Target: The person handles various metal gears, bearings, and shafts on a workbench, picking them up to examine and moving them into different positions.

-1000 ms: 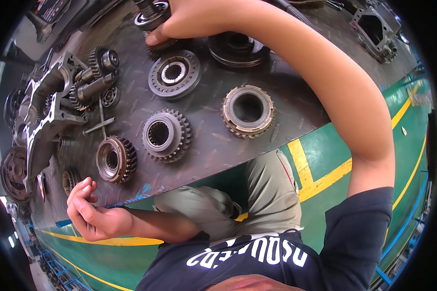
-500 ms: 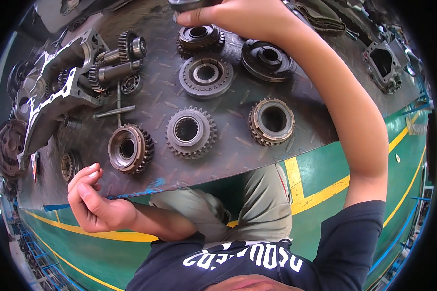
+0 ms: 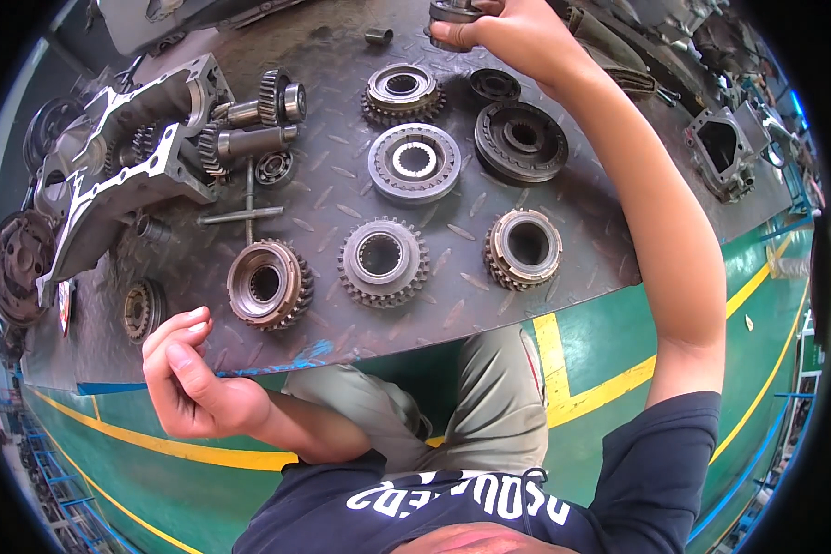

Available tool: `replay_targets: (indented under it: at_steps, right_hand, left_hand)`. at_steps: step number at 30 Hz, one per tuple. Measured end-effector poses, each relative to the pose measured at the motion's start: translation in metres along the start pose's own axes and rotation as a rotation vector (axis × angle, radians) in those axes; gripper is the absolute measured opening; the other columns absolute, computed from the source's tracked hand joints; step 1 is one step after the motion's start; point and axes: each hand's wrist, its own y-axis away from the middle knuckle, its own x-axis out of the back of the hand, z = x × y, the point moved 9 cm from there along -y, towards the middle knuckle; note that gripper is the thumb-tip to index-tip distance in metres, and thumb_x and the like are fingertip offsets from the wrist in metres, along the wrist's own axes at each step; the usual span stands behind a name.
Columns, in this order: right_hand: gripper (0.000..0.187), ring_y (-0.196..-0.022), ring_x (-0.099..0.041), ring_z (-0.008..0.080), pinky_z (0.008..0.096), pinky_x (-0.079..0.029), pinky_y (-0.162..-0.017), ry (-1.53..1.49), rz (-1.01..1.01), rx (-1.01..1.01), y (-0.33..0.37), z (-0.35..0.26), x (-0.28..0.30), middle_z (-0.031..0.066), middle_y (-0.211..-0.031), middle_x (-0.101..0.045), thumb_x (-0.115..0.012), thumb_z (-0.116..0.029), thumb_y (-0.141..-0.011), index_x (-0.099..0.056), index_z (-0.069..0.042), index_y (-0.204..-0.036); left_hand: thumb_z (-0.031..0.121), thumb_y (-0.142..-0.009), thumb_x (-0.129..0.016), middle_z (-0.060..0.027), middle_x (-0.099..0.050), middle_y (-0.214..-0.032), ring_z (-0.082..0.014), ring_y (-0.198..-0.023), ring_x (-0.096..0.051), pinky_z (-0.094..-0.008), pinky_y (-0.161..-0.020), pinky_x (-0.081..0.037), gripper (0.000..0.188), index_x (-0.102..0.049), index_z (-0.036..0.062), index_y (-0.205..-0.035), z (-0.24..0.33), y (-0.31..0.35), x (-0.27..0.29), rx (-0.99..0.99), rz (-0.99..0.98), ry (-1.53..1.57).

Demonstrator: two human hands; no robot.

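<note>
My right hand (image 3: 517, 39) reaches to the far side of the metal table, closed around a round, stepped metal part (image 3: 454, 13) cut off by the top edge of the picture. Close by sit a small bearing (image 3: 494, 85), a dark synchronizer ring assembly (image 3: 523, 140) and a gear with a ring on top (image 3: 403, 85). My left hand (image 3: 198, 383) hovers at the near edge, fingers loosely curled with nothing visible in them. Nearest to it are a toothed gear with a bronze-coloured ring (image 3: 268, 284) and a smaller ring gear (image 3: 142, 309).
An opened gearbox housing (image 3: 148, 166) with gear shafts (image 3: 272, 100) stands at the left. Beside it lies a T-shaped metal bar (image 3: 249, 214). More gears (image 3: 383, 263) are spread mid-table. Another casing (image 3: 718, 148) is at the far right. Green floor (image 3: 619, 342) shows past the near edge.
My right hand has moved rightward with the round part, uncovering the small bearing and a short sleeve. My left hand stays curled at the near edge. The whole view has shifted slightly.
</note>
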Motion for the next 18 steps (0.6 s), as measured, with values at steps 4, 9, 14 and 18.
replay_targets:
  at_steps: [4,9,14,18]
  right_hand:
    - [0.03,-0.098,-0.075,0.0131,0.0356,-0.059,-0.091,-0.055,-0.034,-0.055,0.003,0.001,-0.012,0.0048,-0.108,-0.084,-0.093,-0.011,-0.094,-0.082,-0.002,-0.12]
    - [0.052,-0.11,-0.076,0.0134,0.0316,-0.058,-0.101,0.101,-0.017,0.057,-0.009,0.032,-0.012,0.0061,-0.12,-0.083,-0.09,-0.022,-0.101,-0.075,-0.003,-0.147]
    - [0.06,-0.113,-0.078,0.0154,0.0328,-0.058,-0.105,0.349,-0.086,0.053,-0.016,0.033,-0.02,0.0086,-0.124,-0.085,-0.093,-0.011,-0.093,-0.074,-0.003,-0.149]
    - [0.061,-0.116,-0.078,0.0165,0.0337,-0.058,-0.106,0.315,-0.14,0.063,-0.017,0.035,-0.02,0.0093,-0.126,-0.085,-0.094,-0.017,-0.094,-0.072,-0.006,-0.15]
  left_hand:
    - [0.007,-0.107,-0.059,-0.0215,-0.075,-0.088,-0.0289,-0.085,-0.074,-0.0379,-0.08,-0.06,0.025,-0.069,-0.0099,-0.091,0.002,-0.001,0.002,-0.005,-0.002,-0.01]
    - [0.007,-0.106,-0.059,-0.0211,-0.074,-0.086,-0.0289,-0.084,-0.074,-0.0377,-0.079,-0.059,0.024,-0.069,-0.0093,-0.091,0.002,0.0,-0.002,-0.016,-0.001,0.027]
    - [0.008,-0.105,-0.06,-0.0215,-0.075,-0.087,-0.0284,-0.084,-0.074,-0.037,-0.078,-0.058,0.023,-0.068,-0.0087,-0.09,0.001,-0.001,0.003,-0.029,-0.001,0.042]
    - [0.011,-0.109,-0.056,-0.0201,-0.079,-0.093,-0.0237,-0.084,-0.073,-0.0312,-0.073,-0.05,0.028,-0.069,-0.0056,-0.09,0.002,0.0,0.002,-0.037,-0.012,0.02]
